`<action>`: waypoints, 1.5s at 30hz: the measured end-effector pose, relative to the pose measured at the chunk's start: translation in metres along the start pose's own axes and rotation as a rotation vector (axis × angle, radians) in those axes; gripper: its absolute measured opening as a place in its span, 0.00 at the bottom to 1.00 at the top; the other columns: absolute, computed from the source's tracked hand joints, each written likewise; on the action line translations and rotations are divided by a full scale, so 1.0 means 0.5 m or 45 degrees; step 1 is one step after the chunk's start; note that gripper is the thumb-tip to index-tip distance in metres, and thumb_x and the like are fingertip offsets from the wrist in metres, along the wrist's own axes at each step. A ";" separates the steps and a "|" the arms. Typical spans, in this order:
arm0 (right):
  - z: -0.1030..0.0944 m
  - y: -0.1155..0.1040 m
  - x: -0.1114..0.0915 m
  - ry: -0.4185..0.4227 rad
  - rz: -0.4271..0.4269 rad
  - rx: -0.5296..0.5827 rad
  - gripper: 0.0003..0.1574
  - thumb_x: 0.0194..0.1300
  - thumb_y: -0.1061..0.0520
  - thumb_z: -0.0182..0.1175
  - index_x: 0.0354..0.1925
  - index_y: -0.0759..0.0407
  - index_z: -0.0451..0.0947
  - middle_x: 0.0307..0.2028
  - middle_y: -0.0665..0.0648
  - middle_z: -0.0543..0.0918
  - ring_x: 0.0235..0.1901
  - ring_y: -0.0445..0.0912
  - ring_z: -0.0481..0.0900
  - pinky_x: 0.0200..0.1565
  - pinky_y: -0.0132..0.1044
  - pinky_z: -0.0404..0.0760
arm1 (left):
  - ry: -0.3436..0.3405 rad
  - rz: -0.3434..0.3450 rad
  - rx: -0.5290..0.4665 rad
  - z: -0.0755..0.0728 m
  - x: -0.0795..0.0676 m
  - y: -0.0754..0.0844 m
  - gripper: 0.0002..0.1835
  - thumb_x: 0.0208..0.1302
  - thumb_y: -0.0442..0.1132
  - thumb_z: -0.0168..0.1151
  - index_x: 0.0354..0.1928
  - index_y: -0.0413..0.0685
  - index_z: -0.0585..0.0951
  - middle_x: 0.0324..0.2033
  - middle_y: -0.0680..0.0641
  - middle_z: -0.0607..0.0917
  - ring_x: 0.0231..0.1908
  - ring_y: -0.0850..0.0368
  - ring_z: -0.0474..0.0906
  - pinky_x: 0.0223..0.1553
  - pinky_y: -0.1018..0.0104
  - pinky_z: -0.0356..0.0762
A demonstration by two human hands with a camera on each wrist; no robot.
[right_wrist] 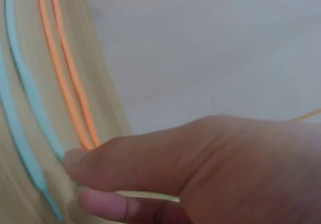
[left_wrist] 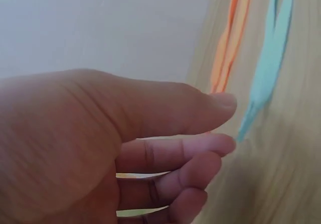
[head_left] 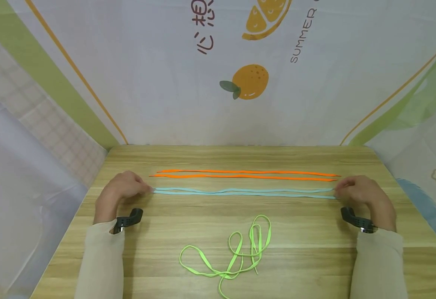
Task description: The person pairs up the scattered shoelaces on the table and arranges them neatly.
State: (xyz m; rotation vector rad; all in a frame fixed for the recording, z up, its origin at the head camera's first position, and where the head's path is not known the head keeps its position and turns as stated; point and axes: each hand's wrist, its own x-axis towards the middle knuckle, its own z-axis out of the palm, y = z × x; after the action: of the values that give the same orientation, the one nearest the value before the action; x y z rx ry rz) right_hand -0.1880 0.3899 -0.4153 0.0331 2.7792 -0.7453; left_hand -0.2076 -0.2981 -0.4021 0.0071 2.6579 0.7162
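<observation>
Two light blue shoelaces lie side by side across the wooden table, nearly straight. At their left ends is my left hand, its thumb and forefinger apart and the forefinger tip right by a lace tip. My right hand pinches the right end of the farther light blue shoelace between thumb and forefinger, the tip hidden behind the thumb. The nearer lace's right tip lies free beside that hand. Just beyond run two orange shoelaces, stretched out parallel to the blue ones.
A yellow-green shoelace lies in loose loops on the table near the front. A white printed cloth hangs behind the table's far edge, and more cloth hangs at both sides. Black wrist cameras sit at both cuffs.
</observation>
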 end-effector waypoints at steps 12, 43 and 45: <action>-0.031 -0.098 -0.021 0.148 -0.138 -0.044 0.24 0.78 0.47 0.68 0.58 0.66 0.85 0.50 0.64 0.87 0.51 0.63 0.81 0.46 0.52 0.77 | 0.180 0.163 0.050 -0.004 -0.024 0.081 0.16 0.73 0.51 0.70 0.42 0.44 0.89 0.42 0.46 0.88 0.40 0.47 0.80 0.41 0.53 0.77; 0.141 -0.370 -0.019 -0.152 -0.880 -0.155 0.09 0.65 0.65 0.69 0.38 0.51 0.90 0.30 0.37 0.81 0.29 0.36 0.75 0.35 0.37 0.77 | 0.049 0.560 0.090 0.147 -0.076 0.311 0.11 0.68 0.43 0.78 0.28 0.55 0.85 0.21 0.59 0.81 0.24 0.61 0.76 0.31 0.63 0.74; 0.161 -0.374 -0.011 -0.172 -0.875 -0.189 0.11 0.62 0.67 0.67 0.36 0.51 0.89 0.29 0.37 0.79 0.30 0.36 0.74 0.35 0.37 0.76 | 0.033 0.578 0.100 0.156 -0.077 0.318 0.12 0.68 0.42 0.78 0.28 0.55 0.85 0.20 0.59 0.80 0.24 0.62 0.75 0.30 0.64 0.73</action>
State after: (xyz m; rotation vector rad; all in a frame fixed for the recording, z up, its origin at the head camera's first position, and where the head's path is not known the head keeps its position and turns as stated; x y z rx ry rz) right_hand -0.1793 0.1881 -0.3898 -0.9979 2.6900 -0.6381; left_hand -0.1584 -0.1262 -0.3732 0.6429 2.7317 0.7466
